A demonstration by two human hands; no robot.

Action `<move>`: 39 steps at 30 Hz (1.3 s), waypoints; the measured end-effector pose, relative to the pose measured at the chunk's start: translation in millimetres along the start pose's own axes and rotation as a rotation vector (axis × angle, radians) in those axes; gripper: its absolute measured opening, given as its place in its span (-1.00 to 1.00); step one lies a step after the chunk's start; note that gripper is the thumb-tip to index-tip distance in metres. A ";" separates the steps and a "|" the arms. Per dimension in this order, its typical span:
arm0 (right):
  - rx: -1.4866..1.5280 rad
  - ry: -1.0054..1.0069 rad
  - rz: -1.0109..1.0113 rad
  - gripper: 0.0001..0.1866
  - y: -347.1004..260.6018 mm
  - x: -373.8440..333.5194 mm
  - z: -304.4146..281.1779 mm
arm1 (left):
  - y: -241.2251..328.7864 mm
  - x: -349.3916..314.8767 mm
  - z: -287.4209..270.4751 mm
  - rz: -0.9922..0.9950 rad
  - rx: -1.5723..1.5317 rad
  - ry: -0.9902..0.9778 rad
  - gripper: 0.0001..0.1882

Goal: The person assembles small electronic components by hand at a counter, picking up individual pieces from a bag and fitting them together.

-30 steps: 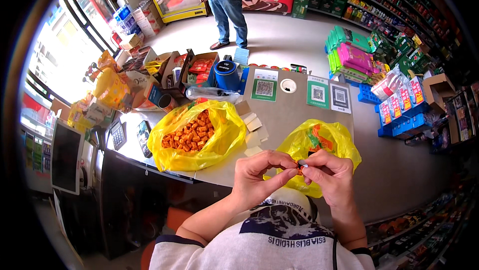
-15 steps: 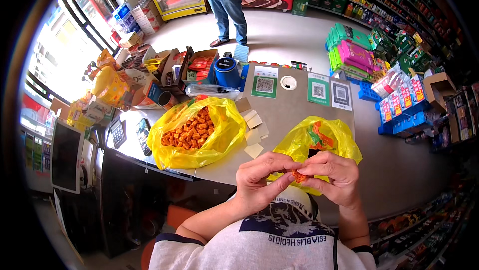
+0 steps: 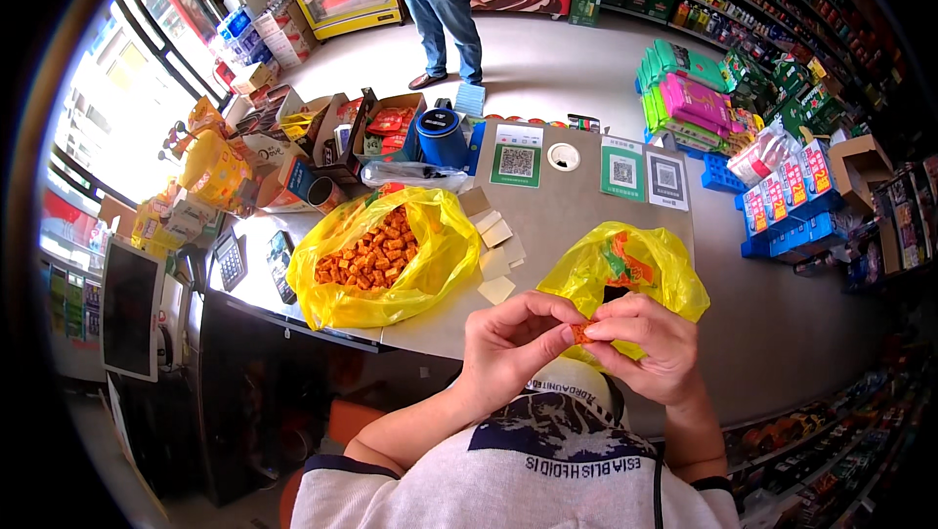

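Observation:
Both hands meet in front of my chest, pinching a small orange-red snack piece. My left hand grips its left side between thumb and fingertips. From the other side, my right hand closes thumb and fingers on it and covers part of it. Just beyond the hands sits an open yellow plastic bag with orange and green wrappers inside. Further left on the counter, a larger yellow plastic bag lies open, heaped with similar orange-red snack pieces.
Paper slips lie on the grey counter between the bags. Printed code cards, a blue canister and snack boxes line its far side. A phone and calculator lie left. Beyond the counter stands a person.
The snack piece and my fingertips have shifted slightly, and my left fingers have changed their pinch a little. Both bags stay in place.

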State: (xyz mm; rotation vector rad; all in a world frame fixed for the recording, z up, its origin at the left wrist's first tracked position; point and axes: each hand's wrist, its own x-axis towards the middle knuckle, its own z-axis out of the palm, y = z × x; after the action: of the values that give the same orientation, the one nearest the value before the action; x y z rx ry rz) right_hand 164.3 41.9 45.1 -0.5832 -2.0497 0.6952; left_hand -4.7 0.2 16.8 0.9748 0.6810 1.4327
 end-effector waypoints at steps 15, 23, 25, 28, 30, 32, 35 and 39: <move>0.482 0.059 0.335 -0.68 -4.6 -6.6 9.0 | -0.7 0.3 1.0 0.028 -0.017 -0.010 -0.86; 0.614 0.149 0.434 -0.74 -14.7 -8.1 16.5 | -0.7 0.8 -0.9 0.237 0.293 -0.029 -0.87; 0.640 0.181 0.447 -0.74 -17.3 -6.8 16.4 | -0.4 1.7 -2.3 0.293 0.368 -0.036 -0.86; 0.663 0.174 0.428 -0.75 -17.0 -5.5 14.7 | 6.8 1.9 -4.4 0.286 0.374 -0.125 -0.79; 0.685 0.117 0.419 -0.77 -13.8 -6.7 12.4 | 7.8 4.6 -6.4 0.313 0.411 -0.148 -0.77; 0.682 0.116 0.403 -0.79 -12.4 -6.9 12.5 | 8.0 6.5 -7.3 0.340 0.451 -0.163 -0.76; 0.666 0.110 0.352 -0.80 -7.8 -8.5 12.7 | 7.4 9.7 -8.8 0.397 0.461 -0.171 -0.77; 0.644 0.069 0.319 -0.80 -5.6 -8.9 8.2 | 8.5 13.7 -10.6 0.554 0.558 -0.211 -0.78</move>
State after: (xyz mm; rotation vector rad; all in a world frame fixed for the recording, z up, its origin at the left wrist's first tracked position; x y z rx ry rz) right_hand 161.1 30.0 39.8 -0.5402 -1.5501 1.4259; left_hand -17.1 14.2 21.4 1.8338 0.6977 1.6079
